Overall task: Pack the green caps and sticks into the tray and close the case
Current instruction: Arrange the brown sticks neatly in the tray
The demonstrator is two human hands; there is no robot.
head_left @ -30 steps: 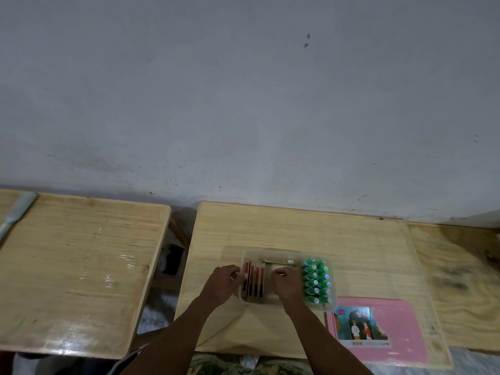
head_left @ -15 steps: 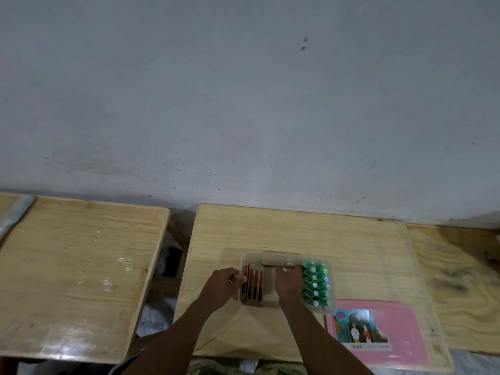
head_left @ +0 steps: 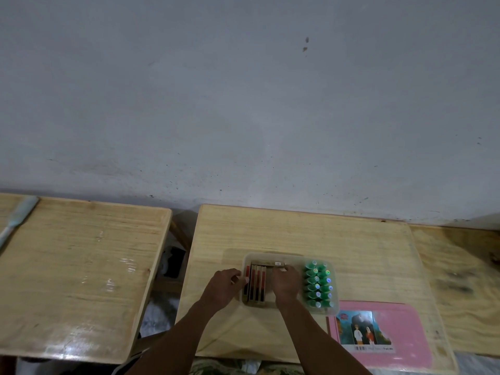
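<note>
At far left, on the side table [head_left: 81,280], we see a pale tool [head_left: 16,223] lying well apart from everything else. On the middle table [head_left: 297,231] our left hand [head_left: 224,288] sits at the left wall of the tray [head_left: 336,299] — fingers curled, grip narrow, though we cannot tell whether it pinches the wall or the outermost stick. Sticks [head_left: 255,285], red and dark, lie side by side in the tray's left part. Our right hand [head_left: 286,285] covers the tray's middle, fingers bent down and hidden; its grip we cannot tell. Caps [head_left: 318,285], green, stand in two rows in the tray's right part. Just beside the tray's near right corner lies the pink case [head_left: 405,334] — flat, picture label up.
</note>
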